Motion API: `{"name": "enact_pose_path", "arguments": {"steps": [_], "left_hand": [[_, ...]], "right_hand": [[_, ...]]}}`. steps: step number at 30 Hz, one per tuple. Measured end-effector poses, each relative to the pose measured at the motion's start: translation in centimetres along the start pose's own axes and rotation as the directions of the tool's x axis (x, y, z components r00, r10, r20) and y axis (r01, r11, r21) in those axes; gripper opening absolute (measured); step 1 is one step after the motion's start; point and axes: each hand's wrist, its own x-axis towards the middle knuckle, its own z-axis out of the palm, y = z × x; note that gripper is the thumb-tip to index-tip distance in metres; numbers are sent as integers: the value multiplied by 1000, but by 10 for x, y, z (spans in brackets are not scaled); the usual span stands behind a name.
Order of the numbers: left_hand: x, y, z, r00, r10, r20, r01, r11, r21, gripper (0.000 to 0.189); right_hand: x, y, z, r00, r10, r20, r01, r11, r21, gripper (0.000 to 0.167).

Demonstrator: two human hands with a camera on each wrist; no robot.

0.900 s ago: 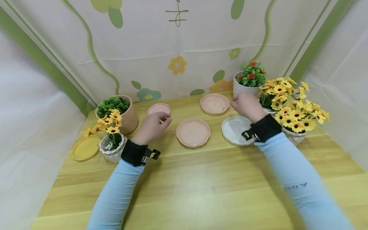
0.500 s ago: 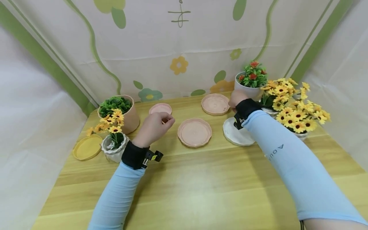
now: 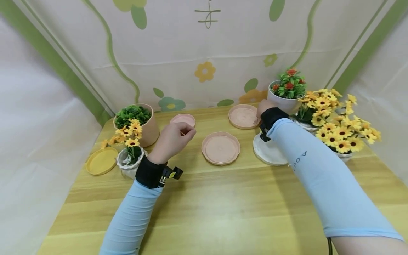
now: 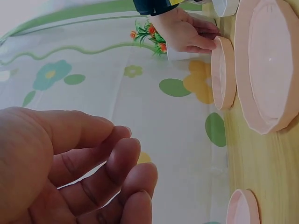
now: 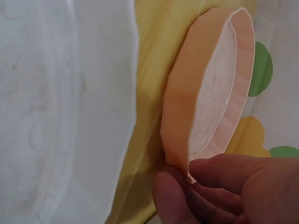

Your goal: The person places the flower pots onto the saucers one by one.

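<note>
My right hand (image 3: pixel 265 106) reaches to the back right and pinches the right rim of a pink saucer (image 3: pixel 242 116). In the right wrist view, thumb and fingers sit on either side of that scalloped rim (image 5: pixel 180 93), and the saucer rests on the table. Under my right forearm lies a white saucer (image 3: pixel 269 152), partly covered by the sleeve. My left hand (image 3: pixel 173 140) hovers with loosely curled fingers and nothing in them, in front of a small pink saucer (image 3: pixel 183 119). Between the hands lies a larger pink saucer (image 3: pixel 221 148).
Green foliage fills a pink pot (image 3: pixel 149 131) at back left; a small yellow-flowered pot (image 3: pixel 130 164) and a yellow saucer (image 3: pixel 102 161) stand before it. On the right are a white pot (image 3: pixel 283 101) with red flowers and pots of yellow flowers (image 3: pixel 344 132). A printed curtain (image 3: pixel 178 46) hangs behind.
My right hand has turned at the wrist and the forearm has swung inward over the white saucer, fingers now at the pink saucer's rim. The left hand stays about still; the head view shifts slightly.
</note>
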Motion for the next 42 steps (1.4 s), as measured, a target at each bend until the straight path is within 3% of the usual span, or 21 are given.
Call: {"name": "enact_pose_path", "arguments": {"steps": [6,9,12,15,26,31,36,42], "left_hand": [[-2,-1,0,1000,1,2,-1,1000,-8,17],[-3,-2,0,1000,5,5,-5,1000,-6,17],[-2,-3,-1,1000,3,6,-3,1000,-4,17],[-3,-3,-2,1000,-3,8,3,1000,-8,17],[-11,0,-16,1000,3,-22,-3,1000,-20,16],[-20,7,-38,998,5,-62,-4,1000,9,21],[-25,17,-75,991,-9,-132,10,1000,9,23],[-32,19,-122,979,-116,-166,113,993,-33,32]], "right_hand": [[-6,-14,4,994,101,42,-107,977,186,23],[-11,-26,1,992,106,69,-121,949,290,40],[-10,-38,-2,994,74,75,-94,944,317,35],[-7,-54,-4,995,48,84,-72,948,309,16],[-8,-101,8,993,-37,116,1,955,296,13],[-6,-110,13,992,-54,114,18,956,293,14],[-3,-109,15,989,-64,131,24,957,290,17],[0,-103,17,985,-77,155,16,932,362,20]]}}
